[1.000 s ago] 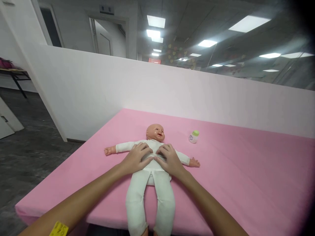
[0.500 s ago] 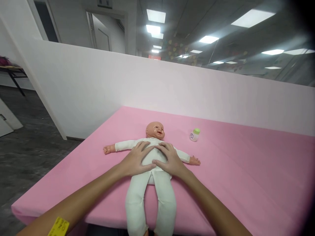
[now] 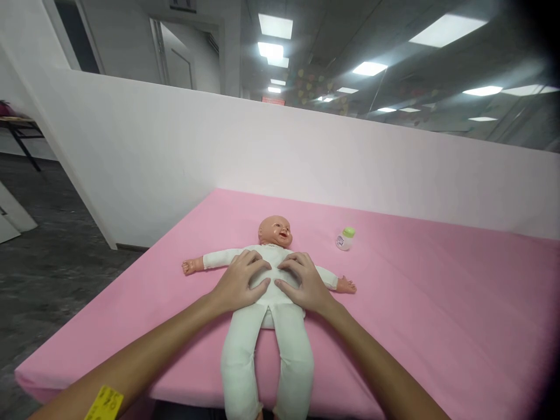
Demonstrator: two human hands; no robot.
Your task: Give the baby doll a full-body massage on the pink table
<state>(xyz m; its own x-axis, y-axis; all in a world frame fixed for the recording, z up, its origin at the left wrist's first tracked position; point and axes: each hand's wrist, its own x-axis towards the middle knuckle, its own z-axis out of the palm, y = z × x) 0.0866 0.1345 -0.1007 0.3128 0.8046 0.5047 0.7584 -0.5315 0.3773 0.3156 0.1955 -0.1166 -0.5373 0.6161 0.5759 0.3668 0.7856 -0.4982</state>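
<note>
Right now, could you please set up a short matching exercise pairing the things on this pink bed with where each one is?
Things:
1. left hand
2. right hand
3. small bottle
4. yellow tag

Places:
A. standing apart, beside the doll's head
B. on the left forearm
C. on the doll's torso, toward the bottle's side
D. on the doll's torso, on the side away from the bottle

Pairs: 1-D, 2-C, 3-A, 4-B
</note>
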